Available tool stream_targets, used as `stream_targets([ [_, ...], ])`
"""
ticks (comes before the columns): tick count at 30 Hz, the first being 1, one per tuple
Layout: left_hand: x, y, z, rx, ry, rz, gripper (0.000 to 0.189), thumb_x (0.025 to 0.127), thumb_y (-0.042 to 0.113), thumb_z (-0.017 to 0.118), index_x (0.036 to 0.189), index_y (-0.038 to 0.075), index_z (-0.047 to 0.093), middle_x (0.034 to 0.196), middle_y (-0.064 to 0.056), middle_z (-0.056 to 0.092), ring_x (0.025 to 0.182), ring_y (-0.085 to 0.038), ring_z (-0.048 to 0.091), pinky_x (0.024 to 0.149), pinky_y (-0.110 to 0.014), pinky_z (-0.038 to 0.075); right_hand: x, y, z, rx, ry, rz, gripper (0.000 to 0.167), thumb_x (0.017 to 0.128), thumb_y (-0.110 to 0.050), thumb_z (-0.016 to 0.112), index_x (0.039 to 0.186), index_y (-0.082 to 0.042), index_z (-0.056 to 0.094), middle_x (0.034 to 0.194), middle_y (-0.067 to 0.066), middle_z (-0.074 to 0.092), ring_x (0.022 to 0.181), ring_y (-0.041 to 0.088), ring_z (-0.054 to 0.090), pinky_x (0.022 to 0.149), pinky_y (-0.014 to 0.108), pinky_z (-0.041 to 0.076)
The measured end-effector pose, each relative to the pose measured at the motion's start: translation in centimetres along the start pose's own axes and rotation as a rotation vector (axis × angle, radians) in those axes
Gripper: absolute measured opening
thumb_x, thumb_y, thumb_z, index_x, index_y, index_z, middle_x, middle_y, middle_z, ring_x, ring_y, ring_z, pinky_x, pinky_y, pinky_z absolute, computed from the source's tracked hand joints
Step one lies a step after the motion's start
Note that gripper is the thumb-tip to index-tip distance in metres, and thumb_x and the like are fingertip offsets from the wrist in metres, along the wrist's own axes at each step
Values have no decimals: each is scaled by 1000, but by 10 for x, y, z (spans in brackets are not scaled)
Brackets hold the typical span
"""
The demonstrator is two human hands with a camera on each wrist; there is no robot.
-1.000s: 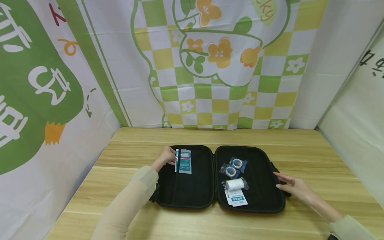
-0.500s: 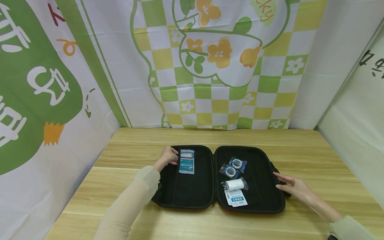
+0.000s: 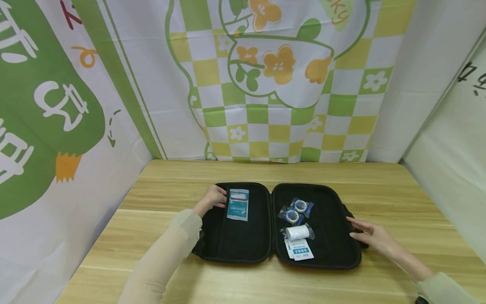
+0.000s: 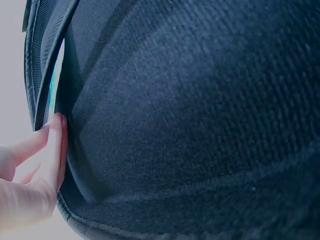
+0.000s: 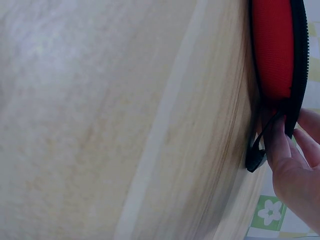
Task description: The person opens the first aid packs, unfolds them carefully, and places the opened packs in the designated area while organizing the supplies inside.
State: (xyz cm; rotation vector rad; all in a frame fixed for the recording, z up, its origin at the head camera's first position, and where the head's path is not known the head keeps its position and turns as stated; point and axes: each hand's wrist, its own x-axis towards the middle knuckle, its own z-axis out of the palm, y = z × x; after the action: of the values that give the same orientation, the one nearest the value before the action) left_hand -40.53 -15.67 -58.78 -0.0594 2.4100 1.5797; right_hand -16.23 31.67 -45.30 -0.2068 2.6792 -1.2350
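Note:
A black-lined case lies unfolded on the table, red outside in the right wrist view. In its left half, a teal-and-white flat packet lies at a black strap, its left edge hidden there. My left hand pinches the packet's edge beside the strap. In the left wrist view, the left hand has its fingertips where the packet's edge shows behind the strap. My right hand holds the case's right rim. In the right wrist view, the right hand has fingers on both sides of that rim.
The case's right half holds two blue-and-white tape rolls in clear wraps, a wrapped white bandage roll and white-and-teal sachets. A wooden table extends around the case. Printed cloth hangs behind it.
The packet has slid a little to the right, and the part once visible left of the strap no longer shows. My left hand has shifted slightly right with it. My right hand stays put.

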Motion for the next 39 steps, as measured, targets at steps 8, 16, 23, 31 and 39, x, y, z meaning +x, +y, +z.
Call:
stream_targets([
  [8,-53,48,-3,94,-11,19,21,77,-9,51,98,-10,56,77,-18,62,61,-24,63,52,-34,52,0,-4,0,4,1,13,58,88,-26,53,133,5,33,130,31,35,116,44,35,85,52,40],
  [16,-76,70,-4,471,72,244,26,83,17,59,98,-2,64,87,-14,63,64,-18,58,54,-32,49,0,-3,0,12,-6,14,57,89,-25,52,134,4,33,131,31,34,116,45,35,85,52,39],
  [23,-156,153,12,549,-26,296,29,86,10,56,111,-4,57,103,-19,59,87,-28,58,68,-36,48,0,-1,1,12,-15,16,57,89,-26,52,134,4,32,130,32,34,117,45,35,85,53,39],
  [31,-170,167,36,540,-221,489,29,88,10,53,114,-2,55,111,-18,55,103,-30,51,82,-39,44,0,0,1,1,-5,7,57,89,-25,52,133,5,33,130,31,35,116,44,35,84,51,41],
  [39,-184,180,67,631,-333,643,30,86,15,57,114,5,57,108,-9,57,100,-19,53,83,-24,43,0,1,1,5,-3,0,56,89,-24,52,133,5,32,130,31,35,116,44,35,84,53,40],
])
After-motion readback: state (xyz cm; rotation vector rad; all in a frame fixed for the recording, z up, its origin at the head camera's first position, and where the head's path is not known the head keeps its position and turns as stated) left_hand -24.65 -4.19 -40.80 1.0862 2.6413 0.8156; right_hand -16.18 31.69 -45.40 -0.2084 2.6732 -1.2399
